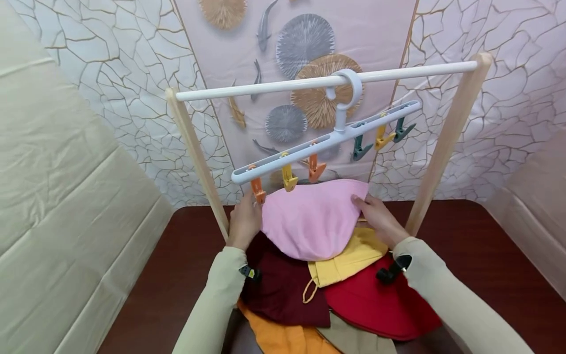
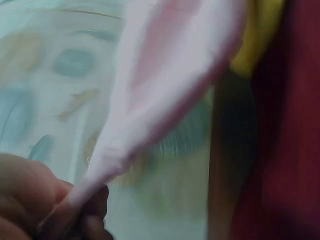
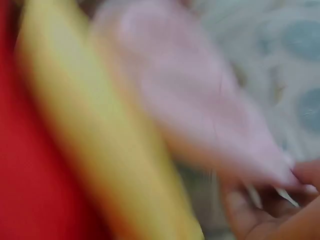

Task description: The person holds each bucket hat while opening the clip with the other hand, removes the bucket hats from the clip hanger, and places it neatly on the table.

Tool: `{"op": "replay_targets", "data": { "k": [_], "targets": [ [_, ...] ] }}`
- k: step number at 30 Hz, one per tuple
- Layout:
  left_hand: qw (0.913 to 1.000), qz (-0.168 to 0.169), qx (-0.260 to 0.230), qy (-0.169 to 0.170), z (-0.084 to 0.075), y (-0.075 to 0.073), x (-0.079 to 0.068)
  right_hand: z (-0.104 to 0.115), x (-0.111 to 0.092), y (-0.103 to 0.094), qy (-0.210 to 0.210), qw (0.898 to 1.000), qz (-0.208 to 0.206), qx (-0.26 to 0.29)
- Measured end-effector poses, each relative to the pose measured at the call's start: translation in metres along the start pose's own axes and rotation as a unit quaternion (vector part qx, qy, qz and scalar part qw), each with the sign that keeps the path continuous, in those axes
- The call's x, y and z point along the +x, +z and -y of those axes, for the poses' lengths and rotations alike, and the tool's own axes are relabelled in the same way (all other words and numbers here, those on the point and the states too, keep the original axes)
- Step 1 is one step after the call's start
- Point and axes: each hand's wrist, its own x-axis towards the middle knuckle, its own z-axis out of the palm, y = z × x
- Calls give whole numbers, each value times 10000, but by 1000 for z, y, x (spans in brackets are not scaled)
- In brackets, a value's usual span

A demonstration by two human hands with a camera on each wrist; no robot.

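Note:
A pink cloth hat (image 1: pixel 311 219), folded flat, is stretched between my two hands under the clip hanger (image 1: pixel 289 157). My left hand (image 1: pixel 245 221) pinches its left corner; in the left wrist view the thumb and fingers close on the tapered end of the pink cloth (image 2: pixel 165 75). The opposite corner is pinched by my right hand (image 1: pixel 379 220), which the right wrist view shows blurred. An orange clip (image 1: pixel 258 191) hangs just beside the left fingers. Below the pink hat lie a yellow cloth piece (image 1: pixel 349 258) with a string loop and a maroon hat (image 1: pixel 287 290).
The pale blue hanger hooks over a white rod (image 1: pixel 261 88) on a wooden stand (image 1: pixel 451 142). Yellow, orange and green clips (image 1: pixel 360 149) dangle from it. A red hat (image 1: pixel 384 309), an orange cloth (image 1: pixel 287 337) and a khaki cloth (image 1: pixel 353 337) lie on the dark table (image 1: pixel 168 280).

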Motion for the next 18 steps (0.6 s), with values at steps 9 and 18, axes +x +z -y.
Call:
{"op": "replay_targets", "data": {
  "k": [9,18],
  "targets": [
    [9881,78,1507,-291,11,20,-2,-11,18,-7,182,9853,445,-1639],
    [9875,944,1247,-175,19,29,-12,-31,40,2,-41,9696,594,-2374]
  ]
}}
